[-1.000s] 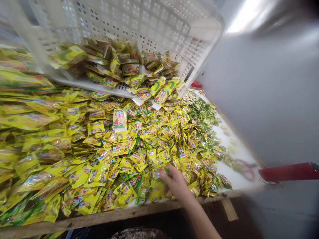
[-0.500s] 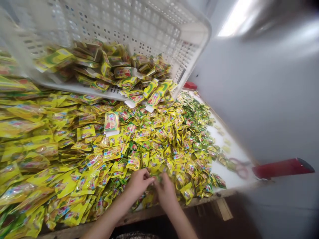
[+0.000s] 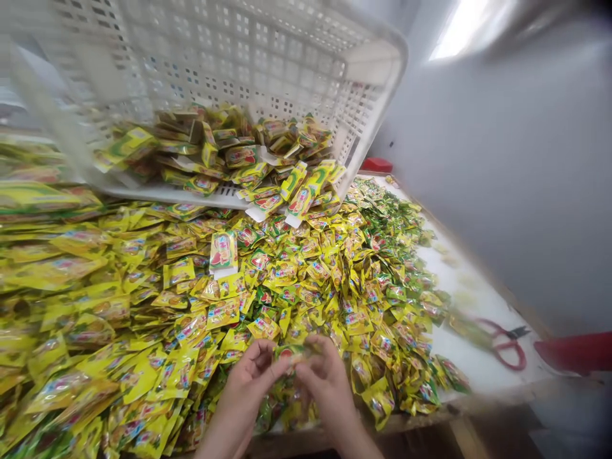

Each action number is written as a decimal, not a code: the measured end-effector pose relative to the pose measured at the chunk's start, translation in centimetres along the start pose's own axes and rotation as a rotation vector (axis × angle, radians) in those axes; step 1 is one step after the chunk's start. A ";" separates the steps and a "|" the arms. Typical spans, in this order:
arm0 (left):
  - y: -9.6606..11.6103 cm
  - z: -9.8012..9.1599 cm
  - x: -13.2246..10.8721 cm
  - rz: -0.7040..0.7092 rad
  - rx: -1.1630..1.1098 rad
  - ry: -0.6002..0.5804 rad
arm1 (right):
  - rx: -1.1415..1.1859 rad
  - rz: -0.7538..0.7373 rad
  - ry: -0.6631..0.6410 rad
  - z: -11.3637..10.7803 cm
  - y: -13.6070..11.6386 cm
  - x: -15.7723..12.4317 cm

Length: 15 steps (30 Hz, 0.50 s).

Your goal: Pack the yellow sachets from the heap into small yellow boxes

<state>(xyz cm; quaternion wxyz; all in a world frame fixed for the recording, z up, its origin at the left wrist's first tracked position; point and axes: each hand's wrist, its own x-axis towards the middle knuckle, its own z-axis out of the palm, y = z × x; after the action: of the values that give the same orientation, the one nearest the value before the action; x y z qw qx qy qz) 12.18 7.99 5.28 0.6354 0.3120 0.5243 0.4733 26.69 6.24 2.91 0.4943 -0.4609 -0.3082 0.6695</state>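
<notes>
Near the table's front edge, my left hand (image 3: 251,376) and my right hand (image 3: 325,376) meet over a heap of small shiny packets (image 3: 287,274). Between my fingertips is one small green and yellow packet (image 3: 289,353) with a red patch, gripped from both sides and partly covered by my fingers. The heap's packets are mostly yellow, with green ones mixed in. A small printed carton (image 3: 223,251) with a white flap lies on top of them, beyond my left hand.
A white perforated plastic crate (image 3: 377,108) lies tipped on its side behind the heap, with several small yellow cartons (image 3: 241,155) inside. Red-handled scissors (image 3: 509,354) and a red object (image 3: 574,352) are at the right. A grey wall (image 3: 516,178) stands along the right side.
The view has shifted, so the crate and heap appear lower and further right. My hands have turned, with fingers spread more around the packet, which now shows clearly between them.
</notes>
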 end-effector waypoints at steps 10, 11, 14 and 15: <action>4.5 -1.4 3.0 0.234 0.566 -0.254 | -0.224 -0.066 0.051 -0.3 1.8 2.5; 6.2 -2.3 4.1 0.352 0.731 -0.236 | -0.222 -0.047 0.081 -0.3 1.5 2.6; 12.0 -5.7 8.6 0.791 1.196 -0.086 | -0.224 -0.026 0.156 -0.5 0.5 2.7; 13.7 -6.8 10.3 0.880 1.345 -0.034 | -0.229 -0.031 0.166 -0.6 0.3 2.7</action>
<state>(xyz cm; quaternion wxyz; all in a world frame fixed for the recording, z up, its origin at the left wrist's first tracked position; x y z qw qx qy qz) 1.89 21.74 11.98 0.0744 0.8132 0.5162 0.2583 26.87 8.62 1.56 0.4727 -0.5631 -0.3477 0.5819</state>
